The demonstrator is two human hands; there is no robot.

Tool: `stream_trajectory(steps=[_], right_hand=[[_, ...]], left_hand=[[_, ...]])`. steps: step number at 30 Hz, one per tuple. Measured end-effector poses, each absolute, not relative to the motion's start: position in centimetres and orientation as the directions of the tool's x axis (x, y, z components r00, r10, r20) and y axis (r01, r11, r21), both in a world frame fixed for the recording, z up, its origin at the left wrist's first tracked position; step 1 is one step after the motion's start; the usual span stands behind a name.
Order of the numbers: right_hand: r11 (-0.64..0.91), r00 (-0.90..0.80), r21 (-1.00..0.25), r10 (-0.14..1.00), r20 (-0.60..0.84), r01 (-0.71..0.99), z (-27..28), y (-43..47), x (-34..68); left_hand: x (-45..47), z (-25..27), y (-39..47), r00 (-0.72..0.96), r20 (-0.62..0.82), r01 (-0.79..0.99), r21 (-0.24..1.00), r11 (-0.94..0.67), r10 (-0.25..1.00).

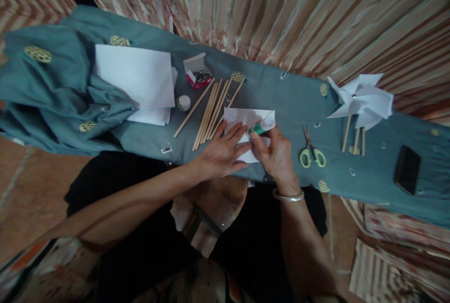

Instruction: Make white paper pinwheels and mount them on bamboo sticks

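A small sheet of white paper (246, 115) lies on the cloth in front of me. My left hand (223, 153) presses on its left side, fingers spread and flat. In my right hand (276, 153) is a green glue stick (259, 127), held tilted over the sheet. Whether its tip touches the paper is hard to make out. Several thin wooden sticks (211, 115) lie just left of the sheet, partly next to my left fingertips. To the right of my right hand lie scissors (311, 153) with yellow-green handles, blades pointing away.
A stack of white paper (135, 73) lies at the left. Near it are an open red-and-white box (197, 72) of small metal pieces and a white round cap (184, 102). White paper pinwheels (365, 99) on sticks and a black phone (408, 169) lie right.
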State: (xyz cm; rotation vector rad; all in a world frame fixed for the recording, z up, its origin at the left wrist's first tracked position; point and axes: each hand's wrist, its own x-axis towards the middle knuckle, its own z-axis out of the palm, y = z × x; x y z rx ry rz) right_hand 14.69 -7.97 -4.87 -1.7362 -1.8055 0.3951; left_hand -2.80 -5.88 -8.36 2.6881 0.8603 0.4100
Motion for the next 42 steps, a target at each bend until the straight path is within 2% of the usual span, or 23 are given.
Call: stream_trajectory(steps=[31,42], right_hand=[[0.194,-0.074,-0.476,0.963,0.259,0.858,-4.6,-9.2,15.1],[0.17,-0.036,-0.508,0.964,0.263,0.844,-5.0,-9.1,15.7]], left_hand=[[-2.8,-8.1,-5.8,0.793,0.187,0.511,0.313,-0.8,0.58],[-2.7,-7.7,-5.8,0.79,0.171,0.523,0.312,-0.793,0.588]])
